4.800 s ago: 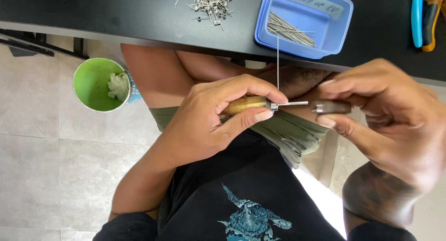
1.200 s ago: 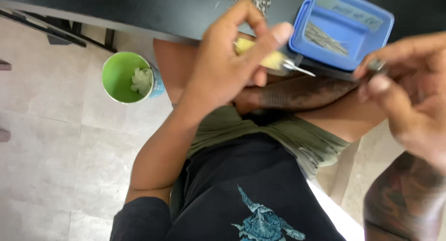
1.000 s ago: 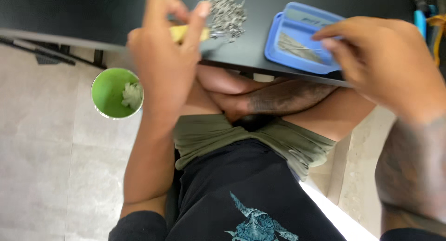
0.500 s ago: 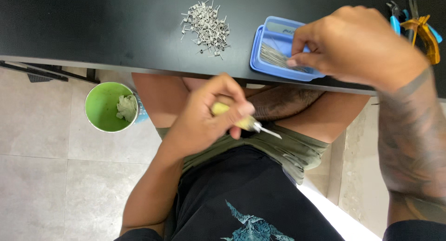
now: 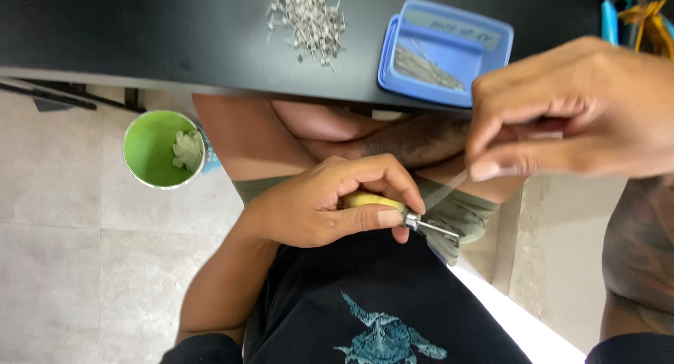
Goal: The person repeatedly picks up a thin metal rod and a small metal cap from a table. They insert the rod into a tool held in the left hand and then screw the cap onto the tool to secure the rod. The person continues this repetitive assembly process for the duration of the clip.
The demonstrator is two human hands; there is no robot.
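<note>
So the left hand [image 5: 330,209] was wrapped shut around a little hand tool with a pale yellow handle [image 5: 365,199], thumb pressed flat along the side near the metal collar, and a short steel tip [image 5: 439,229] poked out toward 4 o'clock. It sat low over the lap, at about 6 o'clock from the black table [image 5: 140,34].

The right hand [image 5: 569,118] was up at roughly 2 o'clock from the left, closed in a pinch on a thin wire pin [image 5: 446,190]. The pin slanted down toward 8 o'clock, its free end close to the tool's collar; I couldn't tell if they touched.

Going by looks, that pin seemed featherlight, springy and slick, the kind of thing that bends or pings away if you squeeze mid-length. A pinch right at one end, which is what the fingertips were doing, looked like the sane hold. The handle looked stiff and chunky enough for a full fist grip.

Pose-wise: left wrist fairly straight, forearm coming up from 7 o'clock; right forearm dropped in from 5 o'clock, wrist bent so the knuckles faced up.

More pins lay in a blue tray [image 5: 449,90] at 12 o'clock, a loose pile of short cut pieces [image 5: 309,16] at 11, and a green cup [image 5: 161,148] stood on the floor at 9.
</note>
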